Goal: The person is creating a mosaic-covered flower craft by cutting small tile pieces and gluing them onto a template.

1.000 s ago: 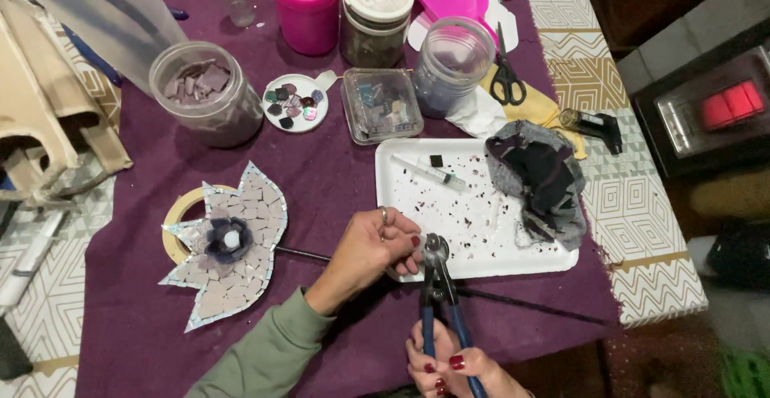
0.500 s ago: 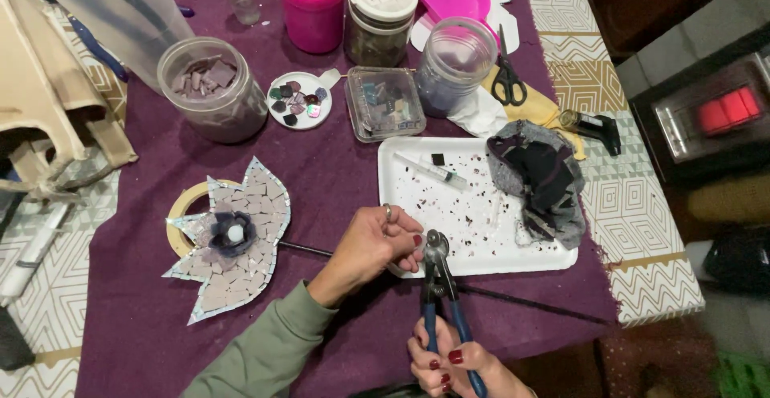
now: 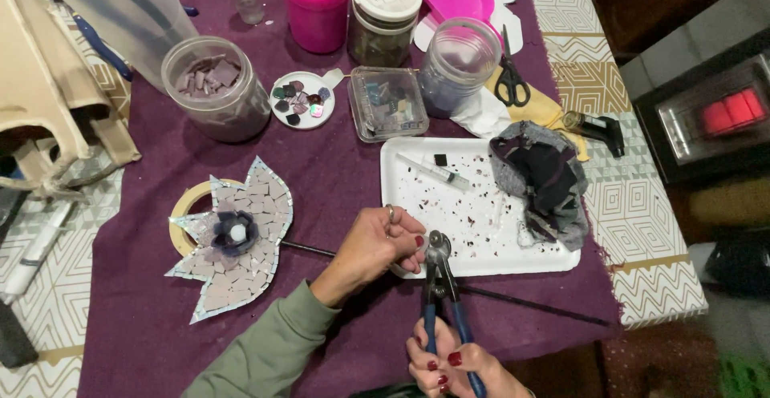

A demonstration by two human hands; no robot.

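Tabletop (image 3: 337,173) under purple cloth. The white tray (image 3: 481,262) is littered with dark chips, so I judge plenty of cutting is done. The mosaic flower (image 3: 233,234) lies left of the tray, tiled nearly all over; I can't spot open gaps from here. The jar of purple tiles (image 3: 212,85) at the back holds more stock. My left hand (image 3: 377,246), forearm in from bottom left, pinches something small at the tray's near edge; I can't make out the piece. My right hand (image 3: 449,366) is clenched on the blue handles of the nippers (image 3: 439,278), head up, touching my left fingertips.
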